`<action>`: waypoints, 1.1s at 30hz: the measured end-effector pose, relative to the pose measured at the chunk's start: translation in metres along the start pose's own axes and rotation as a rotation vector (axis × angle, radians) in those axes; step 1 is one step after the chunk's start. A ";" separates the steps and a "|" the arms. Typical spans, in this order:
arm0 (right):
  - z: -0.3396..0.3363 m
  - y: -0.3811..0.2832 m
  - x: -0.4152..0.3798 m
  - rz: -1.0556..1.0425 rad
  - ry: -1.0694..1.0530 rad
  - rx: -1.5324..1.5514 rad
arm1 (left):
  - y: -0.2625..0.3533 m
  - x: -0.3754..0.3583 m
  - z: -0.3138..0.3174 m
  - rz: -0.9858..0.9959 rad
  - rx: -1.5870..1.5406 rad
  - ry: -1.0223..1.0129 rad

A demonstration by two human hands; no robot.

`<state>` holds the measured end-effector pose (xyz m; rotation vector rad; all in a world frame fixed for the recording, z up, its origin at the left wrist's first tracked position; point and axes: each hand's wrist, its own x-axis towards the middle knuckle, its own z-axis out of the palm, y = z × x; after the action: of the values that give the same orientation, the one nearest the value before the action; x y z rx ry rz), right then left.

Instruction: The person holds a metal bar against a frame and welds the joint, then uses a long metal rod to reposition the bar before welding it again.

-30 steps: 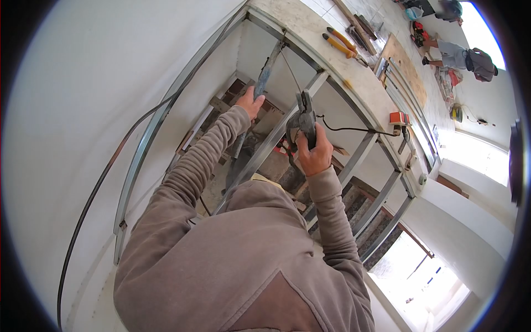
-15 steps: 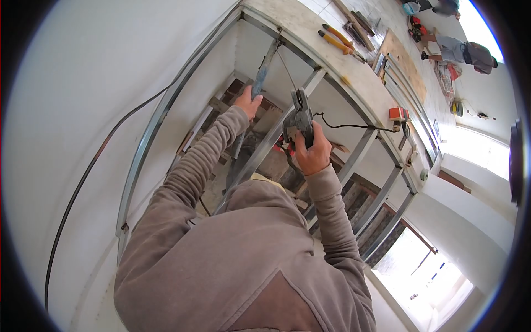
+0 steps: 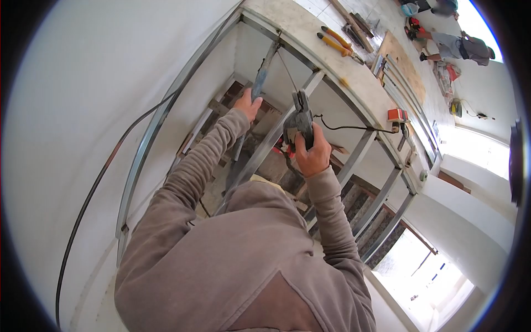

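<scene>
My left hand (image 3: 247, 106) is closed around a grey metal bar (image 3: 261, 77), whose upper end meets the frame's edge rail. In my right hand (image 3: 314, 153) is a welding electrode holder (image 3: 301, 115), fingers wrapped round its handle. A thin welding electrode (image 3: 287, 70) runs from the holder's jaws up to the spot where the bar meets the rail. The metal frame (image 3: 357, 155) has several cross bars and lies under both forearms. A dark cable hangs near the holder, its path partly hidden by my hand.
Orange-handled pliers (image 3: 334, 41) lie on the pale board (image 3: 354, 69) along the frame. Farther right is a red box (image 3: 396, 114). A black cable (image 3: 99, 177) loops down the left wall. Two people (image 3: 464, 47) are in the far background.
The black cable at the left has swung slightly right at its lower end. A background person has shifted a little. Both my hands keep nearly the same position and grip.
</scene>
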<state>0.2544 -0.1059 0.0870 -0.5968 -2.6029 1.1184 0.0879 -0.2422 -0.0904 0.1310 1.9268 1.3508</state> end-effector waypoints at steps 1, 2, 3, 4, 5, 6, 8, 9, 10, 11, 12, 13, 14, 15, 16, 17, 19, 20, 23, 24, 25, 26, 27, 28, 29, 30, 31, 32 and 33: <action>0.001 0.002 -0.001 0.003 0.005 0.005 | 0.004 0.000 -0.001 -0.004 0.015 0.008; 0.002 0.002 -0.004 0.010 0.008 0.011 | 0.006 -0.003 -0.002 -0.013 0.030 0.014; 0.002 -0.001 -0.005 0.010 -0.002 0.019 | 0.007 -0.006 -0.002 -0.023 0.046 0.019; 0.000 -0.006 -0.005 0.009 -0.011 0.026 | 0.007 -0.007 -0.001 -0.020 0.049 0.021; -0.001 -0.009 -0.005 0.006 -0.019 0.031 | 0.008 -0.006 -0.001 -0.016 0.051 0.023; 0.000 -0.006 -0.004 0.017 -0.018 0.022 | 0.008 -0.006 0.000 -0.011 0.054 0.023; 0.004 0.000 0.000 0.037 -0.017 0.004 | 0.008 -0.006 0.000 -0.017 0.062 0.014; 0.003 -0.002 0.000 0.043 -0.003 0.023 | 0.009 -0.005 -0.002 -0.018 0.065 0.014; 0.003 -0.004 0.000 0.049 0.008 0.043 | 0.006 -0.001 -0.003 -0.006 0.056 0.016; 0.003 -0.006 -0.002 0.061 0.018 0.062 | 0.002 0.001 -0.003 0.002 0.047 0.013; 0.003 -0.004 -0.002 0.054 0.005 0.052 | -0.003 0.003 -0.001 0.010 0.036 0.008; 0.003 -0.001 0.000 0.048 -0.005 0.042 | -0.002 0.001 0.000 0.005 0.031 0.010; 0.003 0.001 0.000 0.043 -0.014 0.032 | -0.002 0.000 0.000 0.001 0.027 0.012; 0.001 0.001 -0.002 0.057 0.010 0.031 | 0.000 0.000 -0.001 -0.002 0.024 0.015; 0.000 0.000 -0.002 0.062 0.033 0.033 | 0.002 0.002 -0.002 0.018 0.028 0.014; -0.001 -0.001 -0.003 0.072 0.052 0.035 | 0.003 0.001 -0.003 0.032 0.032 0.013; -0.006 -0.001 -0.008 0.127 0.076 0.113 | 0.000 -0.002 -0.004 0.025 0.039 0.014; -0.009 -0.001 -0.010 0.157 0.092 0.149 | -0.001 0.000 -0.004 0.010 0.042 0.016; -0.009 0.015 -0.004 0.193 0.111 0.134 | 0.001 0.005 -0.001 0.016 0.059 0.057; -0.010 0.020 -0.005 0.184 0.099 0.123 | 0.000 0.000 0.001 0.019 0.068 0.068; -0.013 0.024 -0.002 0.169 0.089 0.111 | 0.003 -0.004 0.000 0.012 0.027 0.047; -0.018 0.026 0.000 0.151 0.083 0.099 | 0.006 -0.005 -0.001 0.008 -0.015 0.027; -0.025 0.025 -0.002 0.176 0.083 0.115 | 0.002 -0.002 -0.002 0.004 -0.018 0.019; -0.032 0.022 -0.005 0.199 0.084 0.134 | -0.002 0.002 -0.004 0.001 -0.020 0.013; -0.040 0.021 -0.009 0.222 0.086 0.156 | -0.003 0.002 -0.005 -0.002 -0.019 0.008; -0.048 0.021 -0.016 0.221 0.075 0.157 | -0.004 0.002 -0.005 0.001 -0.038 -0.011; -0.057 0.021 -0.022 0.255 0.081 0.207 | -0.001 0.000 -0.007 0.005 -0.058 -0.024; -0.065 0.018 -0.028 0.284 0.085 0.261 | 0.001 -0.001 -0.007 0.009 -0.078 -0.033; -0.070 0.018 -0.036 0.313 0.087 0.318 | 0.001 -0.002 -0.008 0.001 -0.086 -0.049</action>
<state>0.3177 -0.0672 0.1188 -0.9719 -2.2409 1.5227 0.0843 -0.2488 -0.0878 0.1221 1.8251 1.4156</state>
